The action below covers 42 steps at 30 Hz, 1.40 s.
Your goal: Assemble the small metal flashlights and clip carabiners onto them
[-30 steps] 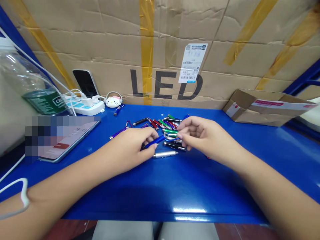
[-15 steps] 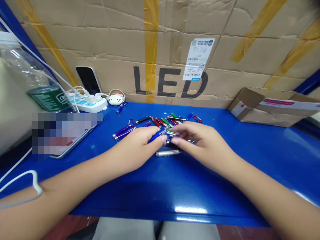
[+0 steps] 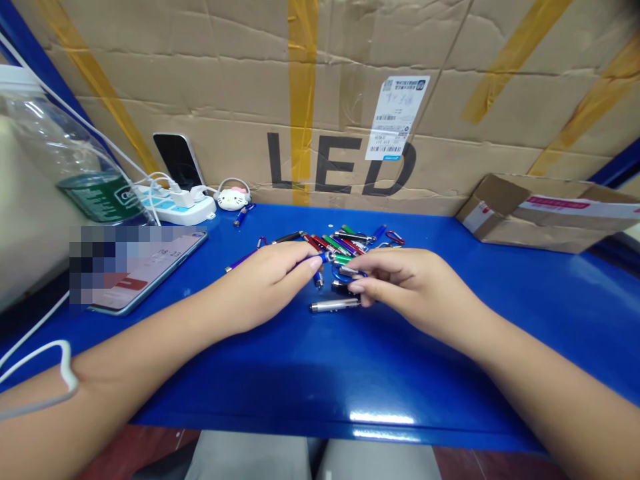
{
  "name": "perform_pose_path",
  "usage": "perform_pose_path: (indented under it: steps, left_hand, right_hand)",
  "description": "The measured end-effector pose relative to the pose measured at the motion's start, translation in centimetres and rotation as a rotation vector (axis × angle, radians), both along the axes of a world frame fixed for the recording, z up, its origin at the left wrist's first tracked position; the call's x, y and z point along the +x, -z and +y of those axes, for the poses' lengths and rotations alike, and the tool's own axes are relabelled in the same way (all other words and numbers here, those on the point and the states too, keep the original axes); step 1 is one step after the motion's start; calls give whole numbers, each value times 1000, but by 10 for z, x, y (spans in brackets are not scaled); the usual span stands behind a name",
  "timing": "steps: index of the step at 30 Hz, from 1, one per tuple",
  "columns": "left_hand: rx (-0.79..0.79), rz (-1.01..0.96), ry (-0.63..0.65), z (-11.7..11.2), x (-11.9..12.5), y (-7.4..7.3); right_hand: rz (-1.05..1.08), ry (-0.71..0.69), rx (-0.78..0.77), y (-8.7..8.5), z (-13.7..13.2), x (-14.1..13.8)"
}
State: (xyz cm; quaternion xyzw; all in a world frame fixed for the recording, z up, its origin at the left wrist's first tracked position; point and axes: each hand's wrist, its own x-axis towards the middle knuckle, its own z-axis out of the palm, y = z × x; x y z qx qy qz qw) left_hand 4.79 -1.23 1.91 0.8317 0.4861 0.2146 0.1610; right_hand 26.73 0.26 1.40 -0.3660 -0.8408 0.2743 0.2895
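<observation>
Blue tabletop [image 3: 320, 373] runs back to a big carton [image 3: 225, 93]. Toward its back edge, near loose penlights [image 3: 334, 245], our left hand [image 3: 273, 280] pinches a blue penlight [image 3: 324, 257], our right hand [image 3: 415, 280] a blue clip [image 3: 341, 276]; we'd best steady both, fingertips light.

Metal-tipped blue pen [image 3: 324, 257], glossy tabletop [image 3: 310, 373]

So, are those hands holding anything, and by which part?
The left hand holds a blue tube by its body, one end sticking out; the right hand pinches a blue clip by the side nearest it.
</observation>
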Motion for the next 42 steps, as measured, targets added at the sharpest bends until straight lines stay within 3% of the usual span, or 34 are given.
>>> perform_pose_path:
  steps: [4, 12, 27, 30, 33, 37, 40, 42]
  left_hand:
    - [103, 27, 102, -1, -1, 2]
    - [152, 53, 136, -2, -4, -2]
    - [-209, -117, 162, -5, -6, -13]
    - [-212, -91, 124, -2, -9, -13]
    - [-89, 15, 54, 9, -18, -12]
    - [117, 209, -117, 30, -35, -4]
    - [144, 326, -236, 42, -47, 2]
    - [126, 392, -269, 47, -52, 7]
  right_hand:
    - [118, -21, -242, -1, -3, -1]
    - [191, -21, -370, -5, -6, 0]
    - [368, -250, -797, 2, 0, 6]
    - [377, -200, -758, 2, 3, 7]
    - [325, -71, -628, 0, 9, 12]
    - [97, 179, -293, -3, 21, 25]
    - [-172, 311, 1, -3, 31, 36]
    - [-312, 355, 111, -4, 35, 42]
